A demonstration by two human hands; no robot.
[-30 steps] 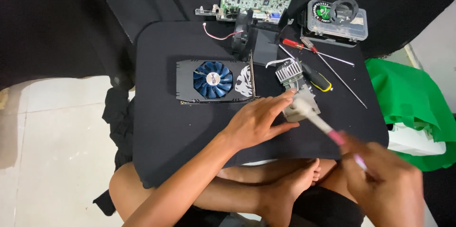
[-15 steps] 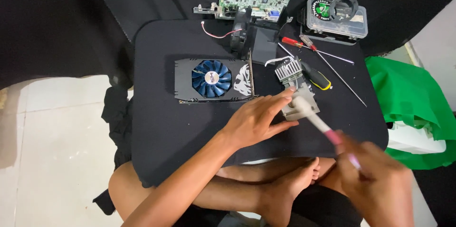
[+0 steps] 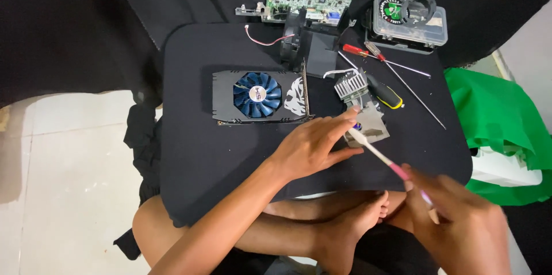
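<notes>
My right hand gripped toothbrush, long axis slanting, bristles toward metal part steadied under my left hand; black table, white tile floor.

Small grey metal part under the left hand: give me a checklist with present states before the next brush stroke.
1. Left hand steadies the small grey metal part: ok, fingertips rest on its near edge.
2. Right hand grips the white brush with the pink handle: ok.
3. Brush tip reaches the part: ok, it lies at the part's near edge.
4. Finned silver heatsink apart from the brush: ok, it lies behind the part.
5. Black graphics card with blue fan out of the way: ok, off to the left.
6. Dust left on the part: cannot tell.
</notes>
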